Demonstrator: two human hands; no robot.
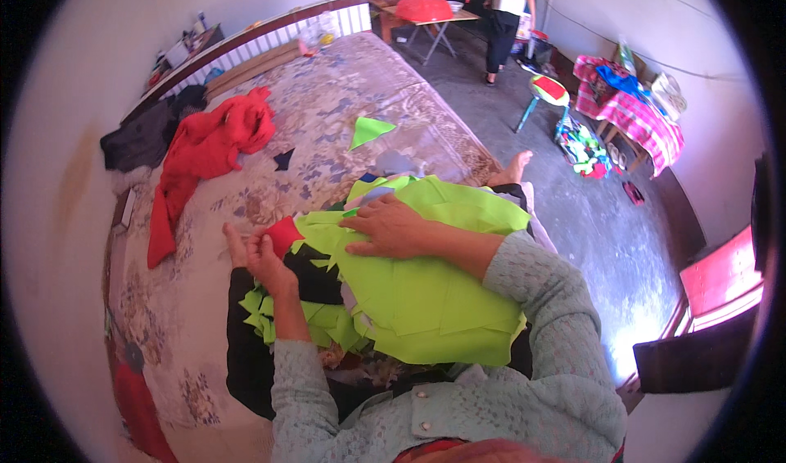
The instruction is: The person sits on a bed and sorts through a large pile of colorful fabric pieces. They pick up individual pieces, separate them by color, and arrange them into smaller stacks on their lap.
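Large lime-green fabric pieces (430, 291) lie layered across the person's lap. My right hand (390, 226) rests on their upper left part with its fingers spread, beside a small bright green scrap at the fingertips. At the left, my left hand (268, 260) pinches the edge of a small red fabric piece (285, 236), which touches the corner of the lime cloth. Smaller lime scraps (325, 325) are bunched over the black trousers below. Grey and pale scraps (396, 163) show beyond the pile.
On the patterned bedspread (319, 101) lie a red garment (215, 131), a lime triangle (370, 131) and a black scrap (283, 159). Past the bed's right edge are a stool (549, 89), a scrap heap (583, 147) and a cloth-covered table (642, 119). Another person (508, 21) stands near the back.
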